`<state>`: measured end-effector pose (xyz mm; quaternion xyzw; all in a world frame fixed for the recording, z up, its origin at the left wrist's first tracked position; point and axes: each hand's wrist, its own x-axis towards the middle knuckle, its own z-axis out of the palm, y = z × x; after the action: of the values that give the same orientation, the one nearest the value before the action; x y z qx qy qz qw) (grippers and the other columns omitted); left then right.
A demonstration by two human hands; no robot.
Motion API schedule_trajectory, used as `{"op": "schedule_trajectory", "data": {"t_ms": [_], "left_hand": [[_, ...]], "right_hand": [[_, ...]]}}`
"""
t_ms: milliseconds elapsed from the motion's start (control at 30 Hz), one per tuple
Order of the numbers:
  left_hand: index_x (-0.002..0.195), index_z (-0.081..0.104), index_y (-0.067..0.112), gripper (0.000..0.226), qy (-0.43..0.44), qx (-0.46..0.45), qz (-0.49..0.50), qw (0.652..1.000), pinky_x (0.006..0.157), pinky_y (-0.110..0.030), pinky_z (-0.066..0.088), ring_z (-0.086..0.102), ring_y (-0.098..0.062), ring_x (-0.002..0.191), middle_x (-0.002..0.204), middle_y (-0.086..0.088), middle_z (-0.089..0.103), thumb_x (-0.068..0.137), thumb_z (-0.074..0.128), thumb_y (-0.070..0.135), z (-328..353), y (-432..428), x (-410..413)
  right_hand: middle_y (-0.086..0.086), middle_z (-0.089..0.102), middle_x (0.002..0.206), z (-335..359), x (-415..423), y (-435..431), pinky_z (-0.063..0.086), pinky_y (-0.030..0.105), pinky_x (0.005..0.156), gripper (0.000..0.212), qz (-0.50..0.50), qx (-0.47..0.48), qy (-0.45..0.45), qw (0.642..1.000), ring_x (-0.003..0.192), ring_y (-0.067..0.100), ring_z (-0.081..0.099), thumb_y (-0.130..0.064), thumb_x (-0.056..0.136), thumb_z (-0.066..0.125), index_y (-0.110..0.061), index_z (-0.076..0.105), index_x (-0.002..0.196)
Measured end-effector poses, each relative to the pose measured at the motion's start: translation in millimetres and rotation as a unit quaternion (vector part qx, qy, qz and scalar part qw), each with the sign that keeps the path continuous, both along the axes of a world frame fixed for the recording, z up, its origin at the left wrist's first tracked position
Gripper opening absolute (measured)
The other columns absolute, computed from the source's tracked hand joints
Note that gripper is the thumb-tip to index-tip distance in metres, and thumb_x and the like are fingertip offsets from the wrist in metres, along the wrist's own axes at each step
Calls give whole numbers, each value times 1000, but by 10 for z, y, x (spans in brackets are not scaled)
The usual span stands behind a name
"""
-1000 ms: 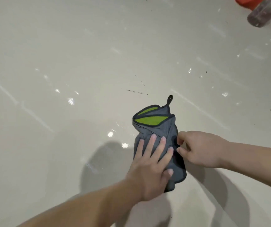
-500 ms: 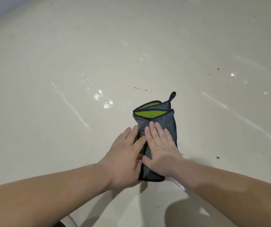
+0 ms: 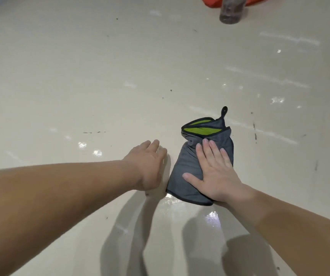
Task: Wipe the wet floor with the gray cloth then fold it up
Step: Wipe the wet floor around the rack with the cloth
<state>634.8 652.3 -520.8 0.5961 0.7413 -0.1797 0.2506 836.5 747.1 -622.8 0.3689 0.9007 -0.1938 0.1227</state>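
A glossy cream floor (image 3: 80,76) fills the frame, flecked with dark specks and wet glints. A folded gray cloth (image 3: 186,168) with a green inner face and a dark hanging loop lies right of centre. At the upper right edge stand a clear bottle (image 3: 231,11) and something orange (image 3: 212,2) behind it.

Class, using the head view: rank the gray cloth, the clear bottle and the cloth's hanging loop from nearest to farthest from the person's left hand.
From the left hand:
1. Gray cloth, just to its right on the floor.
2. Hanging loop, at the cloth's far end.
3. Clear bottle, far off at the top edge.
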Motion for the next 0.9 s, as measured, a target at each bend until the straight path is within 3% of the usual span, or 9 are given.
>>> {"op": "schedule_trajectory", "data": {"t_ms": [67, 167, 267, 400, 467, 567, 733, 833, 900], "left_hand": [[150, 28, 12, 60, 0, 60, 8, 998, 119, -39, 27, 24, -30, 144, 161, -14, 22, 95, 49, 28, -102, 269, 310], [154, 23, 13, 62, -47, 133, 2, 990, 124, -39, 13, 9, -31, 153, 167, -16, 9, 99, 43, 33, -271, 378, 876], [161, 10, 20, 70, -83, 126, -50, 987, 127, -45, 2, -11, -34, 157, 169, -14, -16, 101, 42, 35, -419, 364, 1245], [161, 8, 19, 72, -90, 129, -100, 983, 128, -46, -3, -16, -33, 156, 169, -12, -20, 99, 44, 25, -503, 527, 1378], [161, 9, 18, 74, -102, 142, -108, 979, 128, -45, -3, -16, -34, 156, 170, -13, -18, 97, 45, 21, -535, 583, 1449], [161, 11, 18, 80, -118, 138, -154, 971, 128, -44, -5, -15, -32, 157, 170, -12, -16, 91, 50, 15, -589, 594, 1591], [161, 15, 19, 79, -149, 170, -144, 963, 127, -42, -5, -13, -30, 157, 171, -12, -13, 89, 48, 9, -657, 640, 1678], [161, 14, 20, 78, -142, 178, -136, 964, 127, -43, -5, -13, -30, 157, 171, -11, -14, 90, 44, 9, -662, 658, 1621], [161, 13, 20, 78, -137, 174, -132, 966, 127, -43, -4, -13, -30, 157, 170, -11, -14, 90, 44, 11, -657, 669, 1549]], "right_hand": [[-1, -38, 162, -8, 301, 89, -19, 42, 123, 100, -44, 8, 7, 999, 148, 15, -37, -82, 91, 19, -22, -23, 159], [-3, -38, 161, 12, 791, 252, -20, 41, 123, 99, -122, 1, -14, 992, 148, 14, -37, -83, 90, 19, -24, -24, 158], [-1, -35, 163, 42, 1290, 338, -17, 42, 124, 99, -204, 0, -50, 978, 149, 15, -35, -82, 90, 17, -23, -24, 158], [7, -31, 165, -14, 1587, 16, -11, 48, 125, 94, -282, 23, -78, 956, 152, 23, -30, -77, 93, 8, -16, -20, 159], [14, -17, 169, -48, 1616, -288, -3, 51, 126, 91, -264, 53, -62, 961, 156, 29, -17, -74, 96, 5, -12, -8, 161], [21, 6, 169, -61, 1742, -694, 9, 55, 121, 89, -172, 71, -41, 982, 157, 37, 3, -70, 100, 17, -5, 13, 161], [5, -13, 170, 5, 2105, -377, 1, 47, 125, 94, -47, 60, -34, 997, 156, 21, -17, -81, 94, 23, -22, 2, 163], [-2, -33, 164, 68, 2201, 244, -11, 44, 126, 99, -149, 18, -101, 983, 149, 14, -34, -88, 87, 17, -29, -16, 160], [0, -35, 163, 95, 2199, 528, -14, 44, 125, 103, -237, -13, -130, 963, 150, 16, -34, -88, 84, 16, -28, -20, 159]]}}
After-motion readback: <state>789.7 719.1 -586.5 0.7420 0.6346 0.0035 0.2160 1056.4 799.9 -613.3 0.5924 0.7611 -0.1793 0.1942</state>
